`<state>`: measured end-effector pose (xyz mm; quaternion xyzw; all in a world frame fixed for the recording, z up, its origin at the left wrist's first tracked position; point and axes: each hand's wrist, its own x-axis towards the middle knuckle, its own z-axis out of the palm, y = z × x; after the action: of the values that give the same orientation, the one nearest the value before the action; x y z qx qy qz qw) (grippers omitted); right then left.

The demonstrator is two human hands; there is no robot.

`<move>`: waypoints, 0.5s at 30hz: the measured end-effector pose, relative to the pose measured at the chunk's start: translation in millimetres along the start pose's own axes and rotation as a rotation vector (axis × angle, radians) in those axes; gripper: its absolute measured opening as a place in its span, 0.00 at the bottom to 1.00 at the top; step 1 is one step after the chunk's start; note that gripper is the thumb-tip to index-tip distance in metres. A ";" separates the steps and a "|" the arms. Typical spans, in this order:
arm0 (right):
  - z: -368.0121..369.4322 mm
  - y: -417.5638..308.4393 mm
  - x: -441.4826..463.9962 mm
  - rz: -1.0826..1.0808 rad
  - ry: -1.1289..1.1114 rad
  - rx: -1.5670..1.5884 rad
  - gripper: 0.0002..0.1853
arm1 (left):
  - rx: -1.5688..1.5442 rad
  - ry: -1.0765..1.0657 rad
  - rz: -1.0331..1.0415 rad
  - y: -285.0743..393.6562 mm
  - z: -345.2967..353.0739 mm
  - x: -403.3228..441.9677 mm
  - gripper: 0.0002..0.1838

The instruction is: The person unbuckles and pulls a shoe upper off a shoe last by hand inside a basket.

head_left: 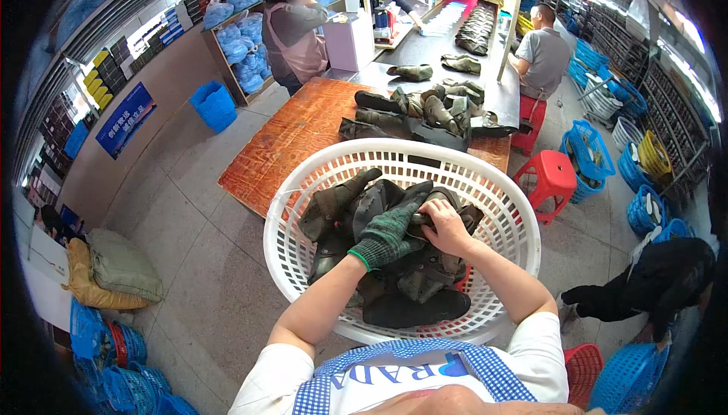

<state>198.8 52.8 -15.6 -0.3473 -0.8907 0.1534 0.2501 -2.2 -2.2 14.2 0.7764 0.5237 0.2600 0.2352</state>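
A large white plastic basket stands in front of me, piled with dark green and black shoe uppers. My left hand, in a dark green knitted glove, reaches into the pile with its fingers closed on a shoe upper. Beside it my bare right hand bends its fingers over the same upper's edge. The two hands nearly touch, and they hide much of the piece.
Beyond the basket, a wooden table bears more uppers, leading to a conveyor with rows of them. Several people work around it. Red stools and blue baskets stand at right; sacks lie at left.
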 end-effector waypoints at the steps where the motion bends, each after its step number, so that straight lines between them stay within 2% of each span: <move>1: 0.2 0.3 0.2 0.001 -0.002 0.000 0.21 | -0.007 -0.001 -0.006 2.1 -1.4 -0.4 0.42; 15: 2.4 4.5 0.1 -0.014 -0.012 -0.007 0.21 | 0.029 0.002 -0.001 -4.9 3.9 1.6 0.40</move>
<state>199.8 55.8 -19.5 -0.3410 -0.8950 0.1507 0.2449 -2.5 0.6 8.4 0.7792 0.5280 0.2532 0.2236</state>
